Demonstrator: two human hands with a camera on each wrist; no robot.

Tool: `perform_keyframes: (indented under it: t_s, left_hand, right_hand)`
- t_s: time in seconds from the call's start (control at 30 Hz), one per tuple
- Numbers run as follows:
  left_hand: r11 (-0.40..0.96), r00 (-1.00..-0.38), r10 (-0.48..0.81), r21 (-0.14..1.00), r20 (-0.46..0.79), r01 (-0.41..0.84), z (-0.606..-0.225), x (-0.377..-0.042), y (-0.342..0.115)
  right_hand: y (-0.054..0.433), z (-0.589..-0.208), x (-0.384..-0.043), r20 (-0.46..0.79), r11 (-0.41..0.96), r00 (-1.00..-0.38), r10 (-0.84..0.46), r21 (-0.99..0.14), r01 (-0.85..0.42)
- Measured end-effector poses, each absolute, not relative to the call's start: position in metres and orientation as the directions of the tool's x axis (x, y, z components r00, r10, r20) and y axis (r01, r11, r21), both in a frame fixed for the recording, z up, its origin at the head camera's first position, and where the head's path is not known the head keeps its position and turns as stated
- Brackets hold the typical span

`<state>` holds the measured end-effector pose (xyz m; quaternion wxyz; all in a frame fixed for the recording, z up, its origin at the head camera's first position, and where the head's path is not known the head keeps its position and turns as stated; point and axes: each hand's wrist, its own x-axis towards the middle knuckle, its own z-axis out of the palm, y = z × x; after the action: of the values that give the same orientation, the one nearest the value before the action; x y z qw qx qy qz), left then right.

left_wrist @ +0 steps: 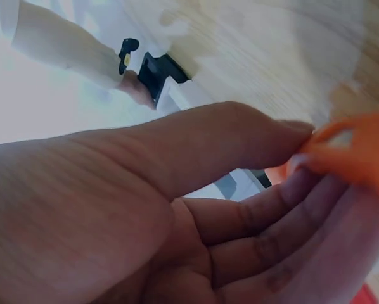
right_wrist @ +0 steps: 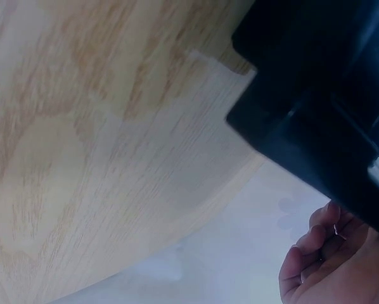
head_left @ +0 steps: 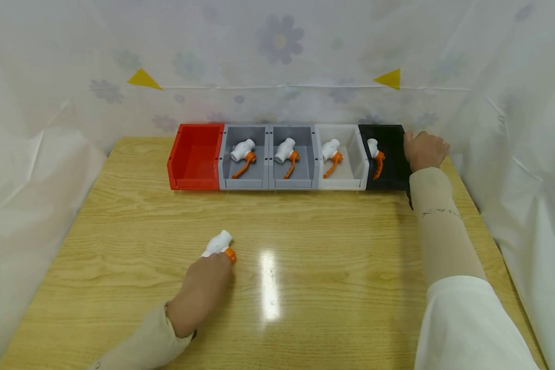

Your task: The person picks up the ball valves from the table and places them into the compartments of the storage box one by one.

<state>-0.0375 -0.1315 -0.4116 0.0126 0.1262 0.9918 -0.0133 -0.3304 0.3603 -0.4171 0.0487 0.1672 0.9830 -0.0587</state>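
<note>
My left hand (head_left: pixel 202 291) is over the front left part of the table, pinching the orange lever handle (left_wrist: pixel 370 152) of a white ball valve (head_left: pixel 219 242). The valve's white body points away beyond my fingertips. At the back right, my right hand (head_left: pixel 426 150) holds the outer side wall of the black bin (head_left: pixel 390 134), thumb at the rim. Its curled fingers (right_wrist: pixel 311 244) show outside the bin in the right wrist view. Inside the black bin lies another white valve (head_left: pixel 372 148) with an orange handle.
Left of the black bin, joined in a row, stand a white bin (head_left: pixel 347 183), two grey bins (head_left: pixel 293 183) (head_left: pixel 244 183) and a red bin (head_left: pixel 196 154). The white and grey bins each hold one valve. A flowered white curtain (head_left: pixel 277 67) surrounds the wooden table (head_left: pixel 324 277).
</note>
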Motion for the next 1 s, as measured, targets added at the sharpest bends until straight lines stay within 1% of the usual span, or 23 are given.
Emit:
perform_keyframes:
  t_s: [0.17, 0.23, 0.5, 0.63, 0.83, 1.0]
  left_hand:
    - [0.954, -0.957, 0.284, -0.112, 0.050, 0.278, -0.414, -0.039, -0.137]
    - [0.951, -0.955, 0.292, -0.123, 0.051, 0.285, -0.415, -0.040, -0.138]
    - [0.939, -0.929, 0.340, -0.103, 0.148, 0.328, -0.419, -0.045, -0.143]
    - [0.942, -0.934, 0.337, -0.063, 0.123, 0.331, -0.418, -0.047, -0.144]
    - [0.942, -0.939, 0.334, -0.062, 0.086, 0.329, -0.413, -0.050, -0.145]
    - [0.956, -0.956, 0.293, 0.013, -0.001, 0.293, -0.406, -0.053, -0.146]
  right_hand:
    - [0.361, -0.417, -0.331, -0.107, 0.936, -0.940, 0.324, -0.105, 0.335]
    - [0.360, -0.417, -0.331, -0.101, 0.936, -0.940, 0.325, -0.110, 0.336]
    - [0.361, -0.420, -0.331, -0.088, 0.935, -0.941, 0.328, -0.111, 0.336]
    - [0.362, -0.420, -0.331, -0.080, 0.936, -0.941, 0.329, -0.106, 0.337]
    - [0.363, -0.420, -0.331, -0.073, 0.935, -0.941, 0.332, -0.111, 0.338]
    - [0.362, -0.420, -0.332, -0.078, 0.935, -0.941, 0.329, -0.110, 0.336]
